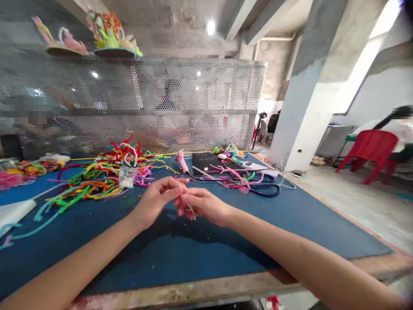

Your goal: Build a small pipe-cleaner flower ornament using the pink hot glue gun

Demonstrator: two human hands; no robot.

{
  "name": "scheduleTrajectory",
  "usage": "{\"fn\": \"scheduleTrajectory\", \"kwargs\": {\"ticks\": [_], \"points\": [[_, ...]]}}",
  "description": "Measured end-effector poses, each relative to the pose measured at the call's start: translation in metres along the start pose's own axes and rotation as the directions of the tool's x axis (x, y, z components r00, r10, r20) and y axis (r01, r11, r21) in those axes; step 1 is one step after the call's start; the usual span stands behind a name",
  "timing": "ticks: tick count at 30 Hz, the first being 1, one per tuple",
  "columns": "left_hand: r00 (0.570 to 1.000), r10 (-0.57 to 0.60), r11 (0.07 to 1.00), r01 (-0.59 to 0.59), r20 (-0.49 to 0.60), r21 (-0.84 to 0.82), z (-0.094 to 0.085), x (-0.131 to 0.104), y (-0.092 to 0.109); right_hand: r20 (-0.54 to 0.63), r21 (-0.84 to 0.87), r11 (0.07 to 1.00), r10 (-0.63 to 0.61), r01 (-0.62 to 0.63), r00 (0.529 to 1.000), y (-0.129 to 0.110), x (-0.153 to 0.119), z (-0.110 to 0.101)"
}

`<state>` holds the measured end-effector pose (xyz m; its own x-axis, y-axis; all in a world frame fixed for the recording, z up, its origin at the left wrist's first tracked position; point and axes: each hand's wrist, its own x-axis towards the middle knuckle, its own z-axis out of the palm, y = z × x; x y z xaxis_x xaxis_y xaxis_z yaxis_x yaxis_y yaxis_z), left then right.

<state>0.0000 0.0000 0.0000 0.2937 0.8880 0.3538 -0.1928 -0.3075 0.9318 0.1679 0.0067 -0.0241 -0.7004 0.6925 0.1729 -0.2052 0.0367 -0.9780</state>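
Observation:
My left hand and my right hand meet above the middle of the blue tabletop, fingertips together. Between them is a pale pipe cleaner, pinched by both hands. Its thin end hangs down below my right fingers; the rest is mostly hidden behind the fingertips. Just beyond the hands, a pink glue gun with a dark cable lies on the table. To the left spreads a tangled heap of coloured pipe cleaners, with a small clear bag of pale bits on it.
A black board lies at the back, with pink pipe cleaners and a dark blue cable loop to its right. A perforated metal screen closes off the far edge. Beyond the pillar, a person sits by a red chair.

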Motion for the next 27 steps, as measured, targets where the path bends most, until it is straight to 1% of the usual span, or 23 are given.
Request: {"fn": "scheduleTrajectory", "kwargs": {"ticks": [6,9,12,15,18,24,27], "points": [[0.990,-0.142,0.973,0.139,-0.005,-0.184,-0.001,0.002,-0.006,-0.032,-0.192,0.980,-0.052,0.045,0.998,-0.003,0.006,-0.004],[0.973,-0.218,0.941,0.188,-0.081,-0.282,-0.001,0.004,-0.009,-0.034,-0.274,0.960,-0.065,0.053,0.997,0.000,0.009,-0.008],[0.951,-0.271,0.910,0.203,-0.149,-0.361,0.001,0.006,-0.012,-0.039,-0.318,0.946,-0.084,0.067,0.996,0.004,0.009,-0.012],[0.942,-0.288,0.899,0.202,-0.175,-0.388,0.003,0.008,-0.014,-0.044,-0.386,0.917,-0.124,0.098,0.991,0.005,0.007,-0.015],[0.937,-0.295,0.894,0.202,-0.187,-0.400,0.002,0.009,-0.015,-0.044,-0.482,0.867,-0.167,0.125,0.985,0.005,0.007,-0.016],[0.938,-0.276,0.893,0.168,-0.212,-0.418,-0.001,0.010,-0.016,-0.071,-0.642,0.759,-0.205,0.113,0.976,0.001,0.004,-0.016],[0.936,-0.277,0.890,0.164,-0.219,-0.425,-0.003,0.010,-0.016,-0.071,-0.670,0.734,-0.210,0.109,0.975,-0.001,0.004,-0.016]]}}
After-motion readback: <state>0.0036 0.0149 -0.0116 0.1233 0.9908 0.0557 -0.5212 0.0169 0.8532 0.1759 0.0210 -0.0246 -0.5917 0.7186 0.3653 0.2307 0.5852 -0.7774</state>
